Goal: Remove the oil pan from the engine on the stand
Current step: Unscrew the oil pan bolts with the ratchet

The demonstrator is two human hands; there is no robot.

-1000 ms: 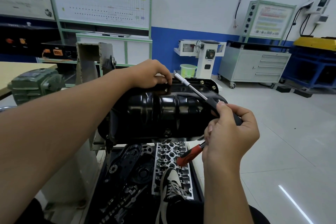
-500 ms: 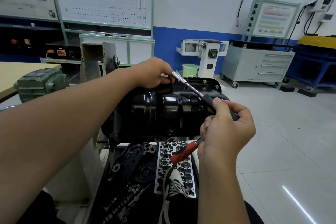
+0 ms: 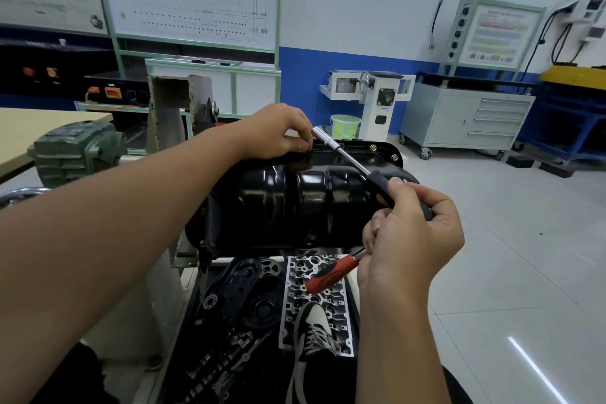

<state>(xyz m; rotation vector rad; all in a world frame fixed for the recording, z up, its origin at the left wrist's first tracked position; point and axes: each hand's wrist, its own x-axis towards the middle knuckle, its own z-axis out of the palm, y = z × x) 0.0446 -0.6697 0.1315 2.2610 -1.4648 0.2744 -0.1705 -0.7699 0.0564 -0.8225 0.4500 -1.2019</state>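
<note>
A glossy black oil pan (image 3: 295, 200) sits bolted on the engine held by the stand (image 3: 177, 115), its flange along the far edge. My left hand (image 3: 278, 134) reaches over the pan with curled fingers at the flange, right beside the silver socket tip; what it pinches is hidden. My right hand (image 3: 410, 233) grips the black handle of a socket driver (image 3: 347, 157), whose shaft slants up-left to the flange. The same hand also holds a red-handled tool (image 3: 331, 274) that points down-left. Gold bolts (image 3: 373, 147) show on the flange's right end.
Below the pan lie a cylinder head (image 3: 314, 275), a black cover (image 3: 242, 292) and a camshaft (image 3: 223, 361), with my shoe (image 3: 314, 328) among them. A green gearbox (image 3: 75, 151) sits at the left. A wheeled cabinet (image 3: 469, 118) and green bucket (image 3: 344, 126) stand behind.
The view has shifted slightly; both hands stay at the flange. The driver's socket tip sits a little closer to my left fingers than a second ago.
</note>
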